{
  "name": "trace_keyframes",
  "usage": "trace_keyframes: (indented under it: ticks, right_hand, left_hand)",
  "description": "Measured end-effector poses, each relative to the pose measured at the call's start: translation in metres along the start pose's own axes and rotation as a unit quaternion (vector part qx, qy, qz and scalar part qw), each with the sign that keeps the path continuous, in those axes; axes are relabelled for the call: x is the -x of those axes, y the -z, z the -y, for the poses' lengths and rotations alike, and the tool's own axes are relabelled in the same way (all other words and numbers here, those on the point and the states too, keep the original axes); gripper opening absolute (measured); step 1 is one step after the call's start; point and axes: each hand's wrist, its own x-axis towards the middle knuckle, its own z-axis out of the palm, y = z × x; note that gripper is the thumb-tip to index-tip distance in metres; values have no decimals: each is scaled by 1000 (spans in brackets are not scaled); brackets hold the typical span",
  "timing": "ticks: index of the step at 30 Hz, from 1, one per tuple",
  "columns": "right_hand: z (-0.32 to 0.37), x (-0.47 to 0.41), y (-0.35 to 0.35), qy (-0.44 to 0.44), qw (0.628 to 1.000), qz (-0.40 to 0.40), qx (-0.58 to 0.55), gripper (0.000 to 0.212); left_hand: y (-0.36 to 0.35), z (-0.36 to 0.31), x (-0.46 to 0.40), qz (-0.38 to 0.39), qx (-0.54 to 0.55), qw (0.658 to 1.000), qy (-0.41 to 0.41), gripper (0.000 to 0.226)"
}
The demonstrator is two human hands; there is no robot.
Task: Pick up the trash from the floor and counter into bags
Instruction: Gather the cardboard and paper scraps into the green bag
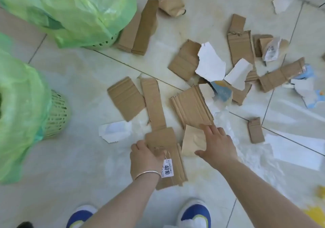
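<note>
Cardboard scraps (190, 108) and torn white paper (210, 63) litter the pale tiled floor (84, 80). The left hand (145, 159) is clamped on a stack of cardboard pieces (167, 155), a white tag (168, 168) dangling beside it. The right hand (215, 144) hovers with fingers spread over a tan paper piece (192, 139), gripping nothing. Two baskets lined with green bags (79, 11) stand at the left, well apart from the hands.

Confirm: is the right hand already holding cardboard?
No: the right hand is spread open over the brown scraps with nothing in its grip, while the left hand holds the cardboard stack.
</note>
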Motion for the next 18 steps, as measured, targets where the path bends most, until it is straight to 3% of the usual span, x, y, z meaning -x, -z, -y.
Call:
trace_keyframes:
  ticks: [5, 9, 12, 14, 16, 18]
  right_hand:
    - [5, -16, -14, -22, 999, -5, 32, 75]
    - [8, -20, -20, -59, 997, -6, 47, 64]
    - [5, -19, -20, -81, 996, 36, 4, 46]
    - [1, -18, -16, -106, 992, 56, -49, 39]
    - [-3, -15, -9, -132, 984, 72, -93, 43]
    - [-7, -15, 0, -157, 972, 78, -158, 49]
  left_hand:
    - [-17, 1, -6, -5, 130, 987, 95, 72]
    - [-21, 1, -10, 7, 145, 982, 125, 69]
    - [-17, 2, -7, 38, 204, 969, 134, 38]
    - [-10, 2, -3, 80, 312, 936, 141, 19]
    - [1, 0, 3, 129, 394, 900, 135, 13]
    - [13, -4, 4, 161, 424, 884, 112, 10]
